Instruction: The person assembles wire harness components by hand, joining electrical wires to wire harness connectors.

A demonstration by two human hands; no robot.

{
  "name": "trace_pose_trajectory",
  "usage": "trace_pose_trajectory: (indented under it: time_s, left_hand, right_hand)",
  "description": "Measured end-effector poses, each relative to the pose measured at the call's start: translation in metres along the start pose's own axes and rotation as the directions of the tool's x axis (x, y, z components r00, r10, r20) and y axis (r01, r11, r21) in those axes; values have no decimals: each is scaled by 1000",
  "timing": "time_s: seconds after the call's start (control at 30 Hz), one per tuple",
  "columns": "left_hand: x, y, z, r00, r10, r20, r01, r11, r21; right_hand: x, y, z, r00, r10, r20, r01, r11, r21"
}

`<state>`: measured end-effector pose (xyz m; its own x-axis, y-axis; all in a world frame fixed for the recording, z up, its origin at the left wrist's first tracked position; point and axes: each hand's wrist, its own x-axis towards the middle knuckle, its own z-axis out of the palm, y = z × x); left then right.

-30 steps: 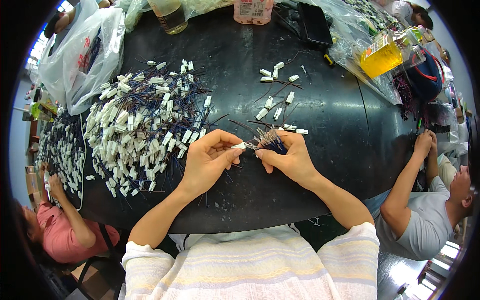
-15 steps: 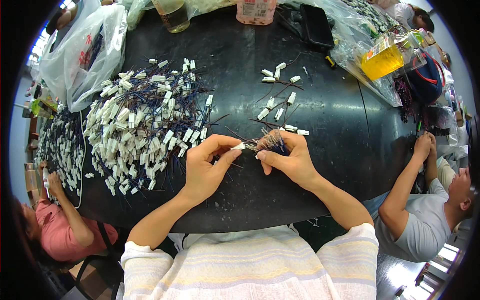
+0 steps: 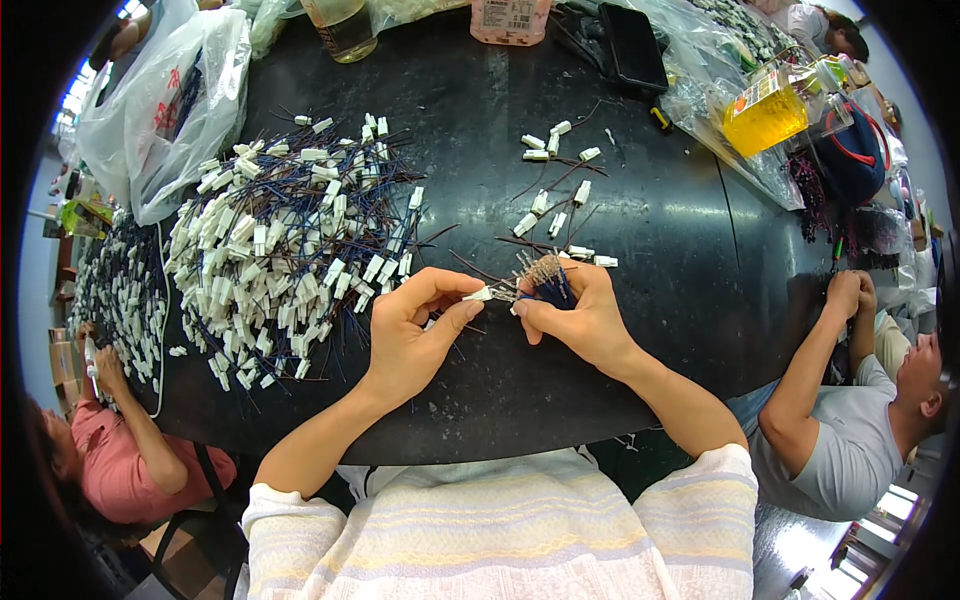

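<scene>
Seating a wire in a white connector, above the black table (image 3: 640,330).

My left hand (image 3: 415,335) pinches the white connector (image 3: 480,294); my right hand (image 3: 580,315) clamps the wire bundle (image 3: 545,280). I should keep both steady and feed one bared end straight in.

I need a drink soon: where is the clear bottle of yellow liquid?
In the head view, the clear bottle of yellow liquid lies at the round black table's far right edge, among clear plastic bags, beside a dark blue bag.

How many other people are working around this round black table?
3: pink-shirted person lower left, grey-shirted person lower right, third person at the top right edge; more may be hidden.
</scene>
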<state>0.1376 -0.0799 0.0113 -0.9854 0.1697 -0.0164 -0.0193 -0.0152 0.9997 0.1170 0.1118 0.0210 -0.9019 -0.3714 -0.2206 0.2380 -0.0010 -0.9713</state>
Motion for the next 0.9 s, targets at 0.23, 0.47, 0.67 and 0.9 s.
trace_pose_trajectory:
  time_s: [0.23,0.47,0.67,0.9]
  left_hand:
    - [-1,-3,1,1000,28,2,-28,999,43]
    - [0,-3,-2,997,-27,68,18,991,134]
    - [-1,-4,2,997,-50,52,47,997,56]
    - [8,-3,2,948,262,182,-314,868,385]
  right_hand:
    - [-1,-1,3,1000,-7,-25,7,1000,-6]
    - [-2,2,-1,1000,-6,-17,6,999,36]
    - [-1,7,3,996,-75,-55,76,997,16]
    - [-1,9,-2,996,-85,-3,84,986,-141]
